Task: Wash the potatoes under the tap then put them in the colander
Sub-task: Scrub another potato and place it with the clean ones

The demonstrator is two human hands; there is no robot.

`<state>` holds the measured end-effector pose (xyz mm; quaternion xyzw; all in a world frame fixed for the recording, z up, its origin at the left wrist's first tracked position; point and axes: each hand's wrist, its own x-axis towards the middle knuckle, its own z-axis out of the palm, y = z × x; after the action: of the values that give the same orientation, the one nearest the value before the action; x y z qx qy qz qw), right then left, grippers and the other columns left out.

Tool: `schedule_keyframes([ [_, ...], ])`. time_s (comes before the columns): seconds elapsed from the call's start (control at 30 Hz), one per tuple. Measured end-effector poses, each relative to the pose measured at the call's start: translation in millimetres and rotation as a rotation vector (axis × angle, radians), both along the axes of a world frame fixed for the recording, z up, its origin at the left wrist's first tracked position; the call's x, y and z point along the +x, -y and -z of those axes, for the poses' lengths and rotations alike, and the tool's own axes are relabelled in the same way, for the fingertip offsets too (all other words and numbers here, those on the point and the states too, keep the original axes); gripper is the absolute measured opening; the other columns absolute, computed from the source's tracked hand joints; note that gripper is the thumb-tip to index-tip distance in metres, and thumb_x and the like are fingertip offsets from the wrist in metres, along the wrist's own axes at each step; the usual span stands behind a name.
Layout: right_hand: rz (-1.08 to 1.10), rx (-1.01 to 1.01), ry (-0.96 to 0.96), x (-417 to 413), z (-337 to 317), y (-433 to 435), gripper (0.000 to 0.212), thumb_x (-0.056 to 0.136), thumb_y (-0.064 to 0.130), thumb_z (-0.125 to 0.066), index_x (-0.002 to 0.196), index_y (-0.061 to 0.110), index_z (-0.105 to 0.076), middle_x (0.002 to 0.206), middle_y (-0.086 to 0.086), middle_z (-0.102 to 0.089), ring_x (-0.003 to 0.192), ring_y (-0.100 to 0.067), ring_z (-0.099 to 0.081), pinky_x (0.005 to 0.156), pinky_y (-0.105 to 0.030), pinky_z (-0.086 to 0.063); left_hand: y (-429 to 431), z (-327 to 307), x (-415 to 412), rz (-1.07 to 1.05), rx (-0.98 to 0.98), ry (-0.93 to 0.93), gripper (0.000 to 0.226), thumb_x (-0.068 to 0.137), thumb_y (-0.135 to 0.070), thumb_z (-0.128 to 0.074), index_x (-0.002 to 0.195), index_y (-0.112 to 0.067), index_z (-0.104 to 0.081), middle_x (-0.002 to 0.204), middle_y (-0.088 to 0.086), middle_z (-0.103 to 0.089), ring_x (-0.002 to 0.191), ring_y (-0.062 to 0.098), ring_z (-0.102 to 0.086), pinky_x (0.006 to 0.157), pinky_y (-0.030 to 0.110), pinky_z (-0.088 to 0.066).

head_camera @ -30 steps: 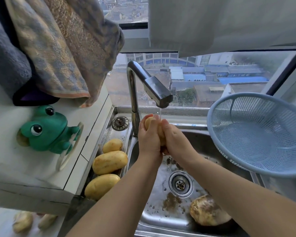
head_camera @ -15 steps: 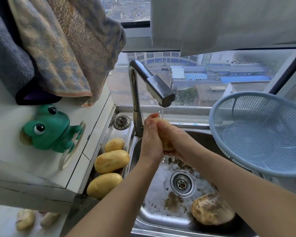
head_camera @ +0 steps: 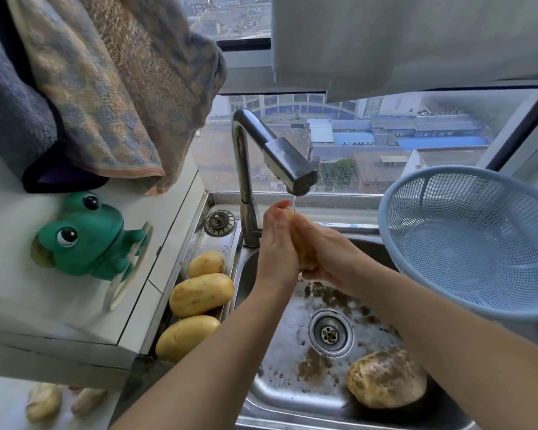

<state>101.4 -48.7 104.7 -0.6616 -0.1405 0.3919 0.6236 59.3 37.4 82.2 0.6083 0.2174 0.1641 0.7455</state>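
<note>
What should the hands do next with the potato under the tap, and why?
Probably flip the potato between the left hand and right hand: the thin stream from the tap strikes only its upper end, so the lower end, tucked in the palms, likely needs rinsing.

A potato (head_camera: pixel 304 254) sits between my left hand (head_camera: pixel 275 243) and right hand (head_camera: pixel 328 260); three potatoes (head_camera: pixel 201 294) line the ledge (head_camera: pixel 219 243) to their left, the colander (head_camera: pixel 466 243) stands right. Nearer me, another potato (head_camera: pixel 385 380) lies in the sink (head_camera: pixel 280 395).

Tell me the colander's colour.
Light blue mesh plastic colander, right of the sink; the head view shows it best.
</note>
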Motion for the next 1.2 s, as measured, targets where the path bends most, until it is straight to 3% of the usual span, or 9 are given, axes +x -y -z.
schedule_keyframes([
  [0.2, -0.128, 0.131, -0.128, 4.7, -4.4, 5.9, 0.024, 0.101, 0.025, -0.043, 0.123, 0.022, -0.053, 0.093, -0.008, -0.063, 0.079, -0.022, -0.063, 0.058, -0.023, -0.052, -17.0, -4.1, 1.4, -0.029, -0.308, 0.000, 0.035, 0.102, -0.046, -0.029, 0.106, -0.032, -0.061, 0.110, 0.013, -0.065, 0.089, 0.025, -0.067, 0.065, 0.038, -0.058],
  [0.33, -0.018, 0.036, 0.012, 1.7, -0.5, -6.2, 0.033, 0.094, 0.046, -0.053, 0.116, 0.022, -0.055, 0.086, -0.001, -0.063, 0.062, -0.007, -0.064, 0.053, -0.021, -0.047, -12.2, -3.0, 1.1, -0.002, -0.108, 0.041, 0.031, 0.103, -0.045, -0.027, 0.105, -0.041, -0.058, 0.117, 0.012, -0.061, 0.107, 0.028, -0.062, 0.084, 0.049, -0.057],
  [0.5, -0.089, 0.164, -0.201, 5.9, -3.9, 1.3, 0.031, 0.099, 0.024, -0.048, 0.129, 0.017, -0.051, 0.096, -0.007, -0.064, 0.079, -0.020, -0.064, 0.057, -0.024, -0.053, -19.5, -2.5, -0.3, 0.000, -0.192, 0.028, 0.035, 0.102, -0.049, -0.028, 0.107, -0.040, -0.062, 0.119, 0.018, -0.062, 0.104, 0.035, -0.065, 0.078, 0.049, -0.058],
  [0.6, -0.087, 0.085, -0.097, 4.4, -5.5, 0.3, 0.030, 0.098, 0.030, -0.049, 0.124, 0.017, -0.055, 0.094, -0.005, -0.067, 0.079, -0.021, -0.068, 0.061, -0.026, -0.055, -16.7, -1.6, -0.5, -0.009, -0.146, 0.038, 0.033, 0.103, -0.047, -0.028, 0.105, -0.040, -0.060, 0.118, 0.017, -0.062, 0.104, 0.033, -0.064, 0.079, 0.046, -0.058],
  [0.7, -0.006, 0.019, 0.008, 3.1, -0.6, -4.0, 0.032, 0.095, 0.040, -0.051, 0.117, 0.017, -0.058, 0.094, -0.005, -0.067, 0.074, -0.015, -0.069, 0.062, -0.026, -0.055, -12.7, -2.0, -0.7, 0.002, -0.027, 0.043, 0.031, 0.104, -0.042, -0.028, 0.099, -0.047, -0.058, 0.122, 0.012, -0.059, 0.110, 0.026, -0.060, 0.093, 0.047, -0.053],
  [0.83, -0.131, 0.129, -0.162, 8.3, -6.0, 6.5, 0.032, 0.100, 0.026, -0.044, 0.129, 0.017, -0.052, 0.107, -0.013, -0.064, 0.090, -0.030, -0.066, 0.067, -0.031, -0.057, -19.5, -2.6, -1.0, 0.017, -0.145, 0.019, 0.033, 0.103, -0.046, -0.028, 0.104, -0.041, -0.061, 0.118, 0.015, -0.062, 0.103, 0.030, -0.065, 0.079, 0.044, -0.058],
  [0.9, -0.124, 0.087, -0.096, 7.7, -5.2, 6.1, 0.030, 0.099, 0.029, -0.045, 0.125, 0.017, -0.055, 0.104, -0.012, -0.065, 0.089, -0.030, -0.068, 0.069, -0.032, -0.058, -17.7, -2.2, -1.1, 0.027, -0.124, 0.031, 0.032, 0.103, -0.046, -0.027, 0.105, -0.039, -0.059, 0.114, 0.014, -0.063, 0.099, 0.027, -0.066, 0.073, 0.039, -0.058],
  [1.03, -0.046, 0.028, 0.043, 6.4, 1.2, -0.3, 0.031, 0.096, 0.037, -0.050, 0.114, 0.013, -0.058, 0.096, -0.008, -0.066, 0.079, -0.019, -0.070, 0.069, -0.031, -0.059, -16.2, -1.3, -1.9, 0.027, -0.002, 0.037, 0.030, 0.104, -0.041, -0.028, 0.099, -0.043, -0.058, 0.116, 0.008, -0.061, 0.104, 0.022, -0.062, 0.086, 0.037, -0.055],
  [1.2, -0.254, 0.160, -0.200, 20.1, -0.8, 19.3, 0.047, 0.088, 0.020, -0.063, 0.134, 0.015, -0.051, 0.115, -0.022, -0.064, 0.101, -0.036, -0.065, 0.077, -0.038, -0.059, -27.2, 0.1, 1.6, 0.026, -0.310, 0.002, 0.036, 0.102, -0.045, -0.032, 0.099, -0.031, -0.065, 0.104, 0.011, -0.068, 0.087, 0.024, -0.065, 0.072, 0.037, -0.055],
])
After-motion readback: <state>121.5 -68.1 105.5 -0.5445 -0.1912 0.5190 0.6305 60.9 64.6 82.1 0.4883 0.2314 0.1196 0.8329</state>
